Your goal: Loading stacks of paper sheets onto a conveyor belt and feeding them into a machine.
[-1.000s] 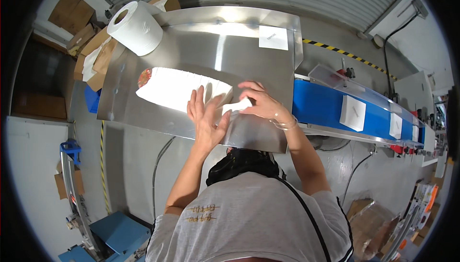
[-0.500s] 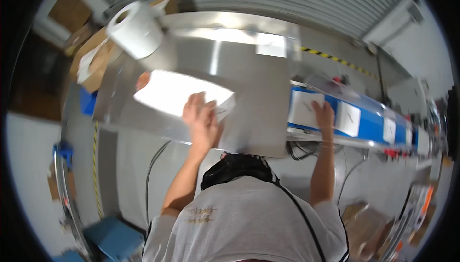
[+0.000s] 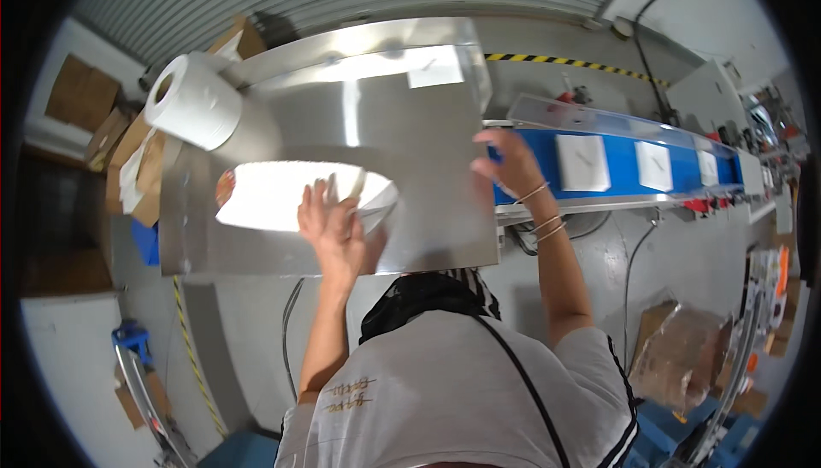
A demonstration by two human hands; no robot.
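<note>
A long row of thin white square packets (image 3: 274,194) lies on its side on the metal table (image 3: 428,220). My left hand (image 3: 329,220) rests on the row near its right end, fingers spread. Beside those fingers, the last packets lean over to the right. My right hand (image 3: 510,162) hovers over the near-left end of the blue conveyor belt (image 3: 534,145), close to the table's right edge. Its thumb and fingers are apart with nothing between them. White square packets, the nearest one (image 3: 583,162) just right of that hand, lie spaced along the belt.
A large white roll (image 3: 197,113) stands at the table's back left. A white sheet (image 3: 434,66) lies at its back right corner. A clear guard (image 3: 590,115) lines the belt's far side. Cardboard boxes (image 3: 137,160) stand left of the table.
My right hand has let go of a packet on the belt and drawn back left towards the table. The packets have travelled right. My left hand stays on the row; the view has shifted.
</note>
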